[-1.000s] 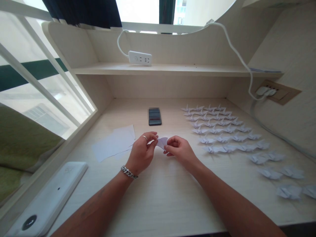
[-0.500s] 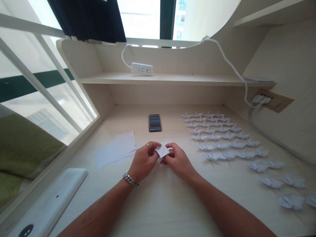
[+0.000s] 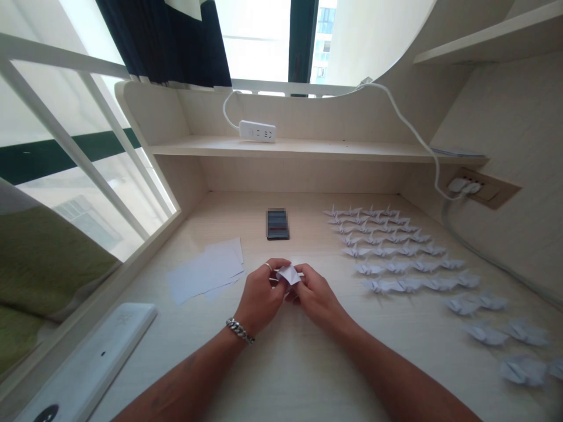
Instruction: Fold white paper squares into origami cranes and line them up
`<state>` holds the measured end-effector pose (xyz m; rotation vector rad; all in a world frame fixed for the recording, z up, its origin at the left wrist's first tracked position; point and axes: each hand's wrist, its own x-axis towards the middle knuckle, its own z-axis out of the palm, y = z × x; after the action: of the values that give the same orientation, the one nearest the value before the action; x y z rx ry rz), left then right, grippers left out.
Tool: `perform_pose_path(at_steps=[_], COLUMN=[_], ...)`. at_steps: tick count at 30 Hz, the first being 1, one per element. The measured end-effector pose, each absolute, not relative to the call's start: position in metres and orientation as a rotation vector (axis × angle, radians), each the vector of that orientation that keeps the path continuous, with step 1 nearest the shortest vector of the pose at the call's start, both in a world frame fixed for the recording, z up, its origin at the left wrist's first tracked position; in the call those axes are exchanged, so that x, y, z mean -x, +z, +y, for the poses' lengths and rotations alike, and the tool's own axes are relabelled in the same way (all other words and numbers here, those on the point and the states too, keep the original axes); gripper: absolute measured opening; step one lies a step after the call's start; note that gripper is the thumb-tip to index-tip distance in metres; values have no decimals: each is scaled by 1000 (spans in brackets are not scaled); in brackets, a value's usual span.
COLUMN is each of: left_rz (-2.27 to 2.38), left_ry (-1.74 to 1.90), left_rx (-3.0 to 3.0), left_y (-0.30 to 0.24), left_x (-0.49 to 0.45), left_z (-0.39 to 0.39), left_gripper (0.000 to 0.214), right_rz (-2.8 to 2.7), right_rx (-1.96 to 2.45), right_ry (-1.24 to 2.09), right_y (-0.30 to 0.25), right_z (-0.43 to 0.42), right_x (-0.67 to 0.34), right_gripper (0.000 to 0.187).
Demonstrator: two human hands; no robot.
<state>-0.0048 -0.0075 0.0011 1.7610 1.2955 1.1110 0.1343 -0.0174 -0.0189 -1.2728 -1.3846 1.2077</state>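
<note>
A small folded piece of white paper (image 3: 289,274) is pinched between both hands over the middle of the pale wooden desk (image 3: 285,363). My left hand (image 3: 260,295), with a ring and a chain bracelet, grips its left side. My right hand (image 3: 314,295) grips its right side, fingers curled around it. Several loose white paper sheets (image 3: 206,270) lie flat just left of my hands. Rows of several finished white paper cranes (image 3: 396,258) cover the desk to the right.
A dark phone (image 3: 277,224) lies flat beyond my hands. A white flat device (image 3: 88,363) sits at the near left edge. A white power strip (image 3: 257,131) rests on the shelf, its cable running to a wall socket (image 3: 477,186) on the right.
My hands have drawn closer together around the paper, which went from flat and spread to a tighter fold. The camera tilted up slightly.
</note>
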Motion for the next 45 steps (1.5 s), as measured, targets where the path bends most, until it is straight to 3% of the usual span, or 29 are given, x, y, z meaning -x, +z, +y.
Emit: perform_pose_path(at_steps=[9, 16, 32, 45], left_rz=[1447, 1396, 1280, 1420], left_ry=[1076, 1062, 1295, 1309], left_rx=[-2140, -2424, -2412, -2386], left_y=[-3, -8, -7, -5], left_x=[8, 9, 10, 12], left_z=[-5, -5, -4, -6], left_gripper=[30, 36, 38, 48], right_rz=[-1615, -1745, -1712, -1473], right_rx=[1474, 1530, 1467, 1296], right_ry=[706, 390, 579, 895], right_y=[-13, -3, -13, -13], right_z=[-21, -27, -22, -17], right_x=[-136, -135, -136, -139], right_gripper=[26, 23, 38, 36])
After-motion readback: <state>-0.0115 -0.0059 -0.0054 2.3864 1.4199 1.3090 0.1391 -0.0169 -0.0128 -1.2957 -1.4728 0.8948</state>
